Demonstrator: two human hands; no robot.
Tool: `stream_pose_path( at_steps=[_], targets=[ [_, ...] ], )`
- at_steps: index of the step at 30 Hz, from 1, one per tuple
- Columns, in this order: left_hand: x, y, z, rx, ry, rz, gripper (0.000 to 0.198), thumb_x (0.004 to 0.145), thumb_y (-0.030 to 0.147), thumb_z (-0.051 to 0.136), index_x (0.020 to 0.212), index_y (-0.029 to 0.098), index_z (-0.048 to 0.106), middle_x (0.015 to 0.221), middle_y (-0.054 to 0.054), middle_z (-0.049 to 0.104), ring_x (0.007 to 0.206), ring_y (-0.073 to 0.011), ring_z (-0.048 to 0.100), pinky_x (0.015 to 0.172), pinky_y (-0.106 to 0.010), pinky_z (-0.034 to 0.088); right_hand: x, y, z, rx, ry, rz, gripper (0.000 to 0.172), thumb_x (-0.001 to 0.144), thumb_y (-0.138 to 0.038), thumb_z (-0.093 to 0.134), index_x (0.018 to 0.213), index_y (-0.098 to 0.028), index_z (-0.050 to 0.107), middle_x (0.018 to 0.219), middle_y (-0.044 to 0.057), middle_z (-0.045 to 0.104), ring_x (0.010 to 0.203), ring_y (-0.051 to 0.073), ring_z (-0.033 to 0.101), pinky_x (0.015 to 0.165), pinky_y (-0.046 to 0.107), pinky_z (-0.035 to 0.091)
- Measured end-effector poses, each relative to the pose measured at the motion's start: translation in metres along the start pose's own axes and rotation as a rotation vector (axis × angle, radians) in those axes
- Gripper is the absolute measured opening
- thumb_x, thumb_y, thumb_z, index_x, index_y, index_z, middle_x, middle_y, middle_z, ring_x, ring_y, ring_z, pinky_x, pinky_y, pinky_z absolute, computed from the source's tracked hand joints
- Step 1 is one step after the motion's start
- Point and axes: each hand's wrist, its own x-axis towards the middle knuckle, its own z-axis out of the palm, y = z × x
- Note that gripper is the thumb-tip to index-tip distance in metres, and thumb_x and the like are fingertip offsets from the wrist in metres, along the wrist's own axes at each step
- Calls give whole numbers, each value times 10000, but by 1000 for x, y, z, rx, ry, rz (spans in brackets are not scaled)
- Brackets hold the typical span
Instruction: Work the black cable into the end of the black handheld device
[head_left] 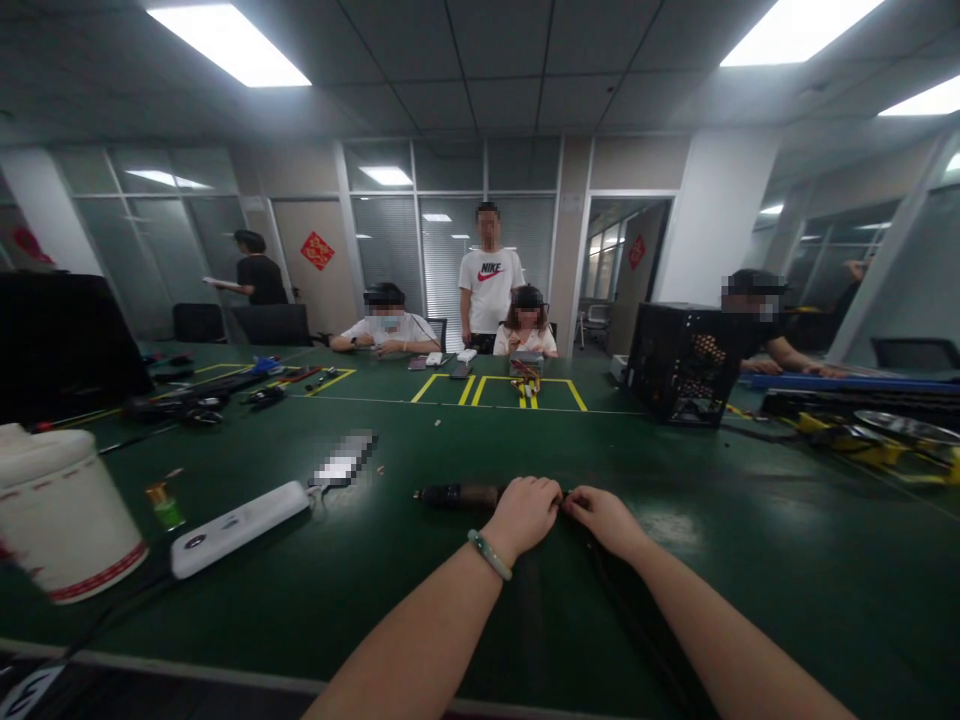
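Where the two hands meet on the green tabletop [750, 560], a dark rod-like tool [457, 495] lies crosswise, its length running out to the person's left. The left hand [525, 512] is closed over its near end; the right hand [604, 515] pinches something small, touching the left.

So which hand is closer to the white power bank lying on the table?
Left. The left hand rests on a dark cylindrical tool, just right of the white power bank. The right hand sits farther right, beyond the left hand, on the green table.
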Motion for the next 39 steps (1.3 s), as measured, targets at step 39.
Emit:
stream_pose_path(
  at_steps=[39],
  targets=[
    [0, -1, -6, -38, 3, 2, 120, 903, 201, 482, 998, 204, 555, 1035, -34, 613, 952, -182, 572, 845, -320, 434, 1, -1, -1, -8, -39, 16, 229, 860, -383, 520, 860, -211, 670, 830, 16, 706, 740, 184, 624, 647, 258, 411]
  ],
)
